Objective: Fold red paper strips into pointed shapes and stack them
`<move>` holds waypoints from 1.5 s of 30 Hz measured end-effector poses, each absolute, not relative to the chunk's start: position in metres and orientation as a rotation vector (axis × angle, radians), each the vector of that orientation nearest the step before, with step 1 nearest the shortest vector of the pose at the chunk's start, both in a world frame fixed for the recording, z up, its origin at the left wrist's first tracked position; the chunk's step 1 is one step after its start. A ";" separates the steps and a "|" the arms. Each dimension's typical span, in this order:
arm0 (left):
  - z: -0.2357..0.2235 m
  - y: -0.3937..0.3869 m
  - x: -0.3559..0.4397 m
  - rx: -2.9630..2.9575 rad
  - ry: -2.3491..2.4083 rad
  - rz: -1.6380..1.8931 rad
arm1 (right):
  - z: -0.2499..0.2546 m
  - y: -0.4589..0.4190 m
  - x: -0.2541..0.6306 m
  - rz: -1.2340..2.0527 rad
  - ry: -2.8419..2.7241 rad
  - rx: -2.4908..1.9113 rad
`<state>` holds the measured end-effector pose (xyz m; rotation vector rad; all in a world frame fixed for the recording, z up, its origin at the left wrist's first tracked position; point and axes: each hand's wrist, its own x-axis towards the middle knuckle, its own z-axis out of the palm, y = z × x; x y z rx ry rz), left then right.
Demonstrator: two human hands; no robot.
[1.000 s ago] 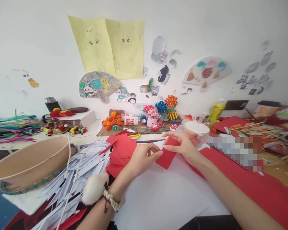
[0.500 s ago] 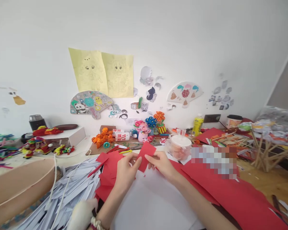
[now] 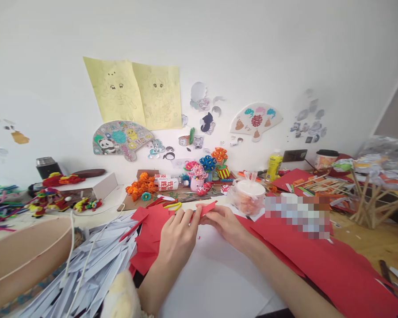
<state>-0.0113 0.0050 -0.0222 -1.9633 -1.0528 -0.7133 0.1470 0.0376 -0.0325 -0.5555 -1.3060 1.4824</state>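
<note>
A small piece of red paper (image 3: 208, 208) is held between both hands above a white sheet (image 3: 215, 274). My left hand (image 3: 181, 232) is closed on its left side, back of the hand toward me, fingers covering much of it. My right hand (image 3: 226, 224) pinches the other side with thumb and fingers. The paper looks narrow from here, folded or tilted; which one I cannot tell. Just left of my left hand lie several red paper pieces (image 3: 150, 238). A tiny red scrap (image 3: 199, 237) rests on the white sheet below the hands.
White paper strips (image 3: 96, 260) heap up at the left beside a tan basin (image 3: 26, 260). Large red sheets (image 3: 318, 260) cover the right side. Behind the hands stand a lidded plastic tub (image 3: 248, 196) and fuzzy craft flowers (image 3: 208, 163). Yellow-handled scissors (image 3: 174, 206) lie nearby.
The red paper went from a flat, broad face toward me to a narrow shape. My left hand turned over it, its back now showing. The view shifted slightly.
</note>
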 end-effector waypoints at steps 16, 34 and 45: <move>-0.007 -0.004 -0.001 -2.287 -1.925 -1.370 | -0.029 0.033 0.150 1.204 -1.524 -0.767; -0.006 0.004 -0.002 -2.507 -1.942 -2.033 | -0.024 0.019 0.149 0.882 -1.569 -0.835; -0.002 -0.003 0.005 -2.508 -1.921 -1.943 | -0.018 0.015 0.152 1.038 -1.404 -0.772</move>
